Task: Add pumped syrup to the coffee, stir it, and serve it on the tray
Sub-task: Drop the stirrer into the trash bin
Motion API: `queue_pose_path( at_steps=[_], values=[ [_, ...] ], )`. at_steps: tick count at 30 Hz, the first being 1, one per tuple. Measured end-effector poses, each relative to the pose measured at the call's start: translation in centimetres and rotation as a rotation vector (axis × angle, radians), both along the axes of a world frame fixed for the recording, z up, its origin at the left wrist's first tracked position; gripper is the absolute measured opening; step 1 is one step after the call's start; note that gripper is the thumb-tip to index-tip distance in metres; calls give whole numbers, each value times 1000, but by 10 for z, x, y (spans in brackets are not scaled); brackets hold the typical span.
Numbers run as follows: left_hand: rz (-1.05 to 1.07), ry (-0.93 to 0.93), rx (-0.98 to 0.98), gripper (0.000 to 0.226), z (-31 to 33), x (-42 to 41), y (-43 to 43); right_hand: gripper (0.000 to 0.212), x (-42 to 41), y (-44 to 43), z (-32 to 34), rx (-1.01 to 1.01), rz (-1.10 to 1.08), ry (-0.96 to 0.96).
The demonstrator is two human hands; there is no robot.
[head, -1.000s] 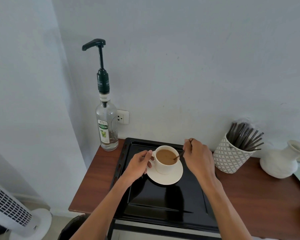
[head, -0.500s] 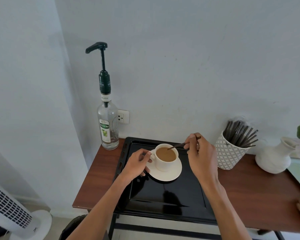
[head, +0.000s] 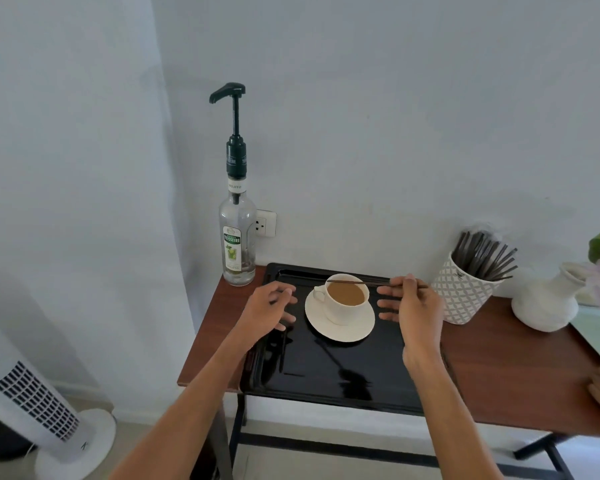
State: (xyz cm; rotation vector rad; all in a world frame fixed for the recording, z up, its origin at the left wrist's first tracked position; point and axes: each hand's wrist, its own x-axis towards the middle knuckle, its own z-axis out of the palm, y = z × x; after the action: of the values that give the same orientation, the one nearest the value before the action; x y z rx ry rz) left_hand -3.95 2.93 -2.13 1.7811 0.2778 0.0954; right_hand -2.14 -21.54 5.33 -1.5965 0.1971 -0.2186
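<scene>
Coffee cup (head: 343,311) on the tray (head: 326,382), stir stick (head: 347,282) lying across its rim.
I see the round white ceramic cup of milky coffee on its saucer (head: 340,330), toward the back of the glossy black tray, handle pointing left. The thin dark stick runs left to right over the rim, its right end pinched by the right hand (head: 409,306). The left hand (head: 267,306) hovers beside the saucer, fingers spread. The clear glass pump bottle (head: 237,244) reads TEISSEIRE, with MOJITO on its neck.

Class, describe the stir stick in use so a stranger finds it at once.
Find the black tray on the wooden table, with the white coffee cup. The stir stick is the thin dark one lying level over the cup, pinched by the right hand, unlike those bunched in the patterned holder.
</scene>
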Motion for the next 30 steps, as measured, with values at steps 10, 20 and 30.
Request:
queue_pose_path(
  at_steps=[10,20,30],
  values=[
    [347,-95,274,18,-6,-102,103,32,-52,80,-20,241,158,171],
    [412,28,769,48,-51,-198,202,32,-129,208,-52,133,327,183],
    [97,108,1097,76,-149,-183,313,24,-179,353,-158,-355,325,85]
  ],
)
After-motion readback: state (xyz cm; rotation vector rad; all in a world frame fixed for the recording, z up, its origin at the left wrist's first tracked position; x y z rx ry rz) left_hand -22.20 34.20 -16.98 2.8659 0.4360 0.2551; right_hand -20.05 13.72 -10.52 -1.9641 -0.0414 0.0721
